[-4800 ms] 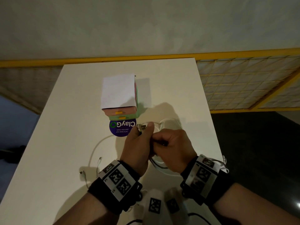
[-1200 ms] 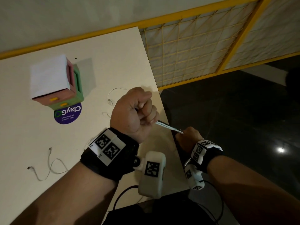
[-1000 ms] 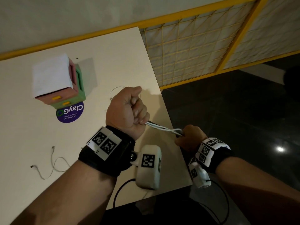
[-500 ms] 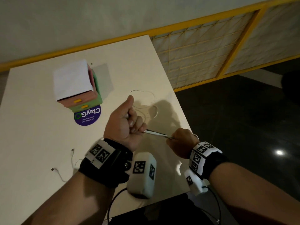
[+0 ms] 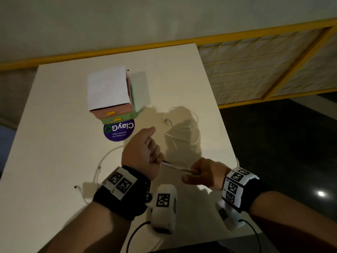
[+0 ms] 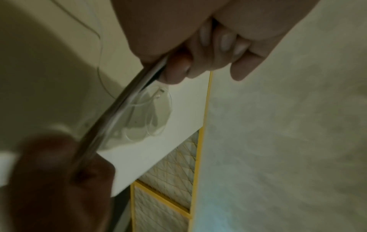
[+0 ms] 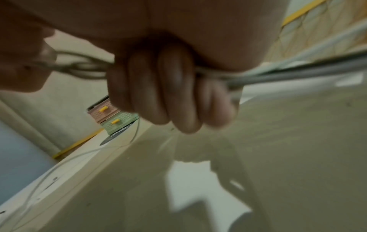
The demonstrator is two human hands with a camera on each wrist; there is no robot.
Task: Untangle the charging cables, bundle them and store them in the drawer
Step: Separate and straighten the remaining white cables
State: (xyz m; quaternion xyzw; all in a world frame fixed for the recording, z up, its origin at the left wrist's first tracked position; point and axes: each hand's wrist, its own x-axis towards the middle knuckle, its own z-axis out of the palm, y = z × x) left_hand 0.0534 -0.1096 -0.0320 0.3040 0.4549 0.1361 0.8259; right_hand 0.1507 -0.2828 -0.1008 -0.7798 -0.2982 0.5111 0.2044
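Observation:
A bunch of white cable strands [image 5: 175, 166] is stretched between my two hands above the table's near right part. My left hand [image 5: 145, 152] grips one end in a fist, thumb up; its curled fingers [image 6: 210, 51] hold the strands [image 6: 123, 109]. My right hand [image 5: 200, 173] grips the other end, fingers [image 7: 168, 94] wrapped round the strands [image 7: 298, 73]. A loose coil of the same white cable [image 5: 182, 123] lies on the table beyond the hands. A small drawer box [image 5: 111, 94] with a pink and a green drawer, both closed, stands further back.
A second white cable [image 5: 102, 161] curves on the table [image 5: 54, 143] left of my left wrist, its plugs lying apart. A round purple sticker [image 5: 118, 131] sits in front of the drawer box. The table's right edge [image 5: 226, 136] drops to a dark floor.
My right hand has come in from beyond the table's right edge to over the table. The hands are closer together and the stretch of cable between them is shorter.

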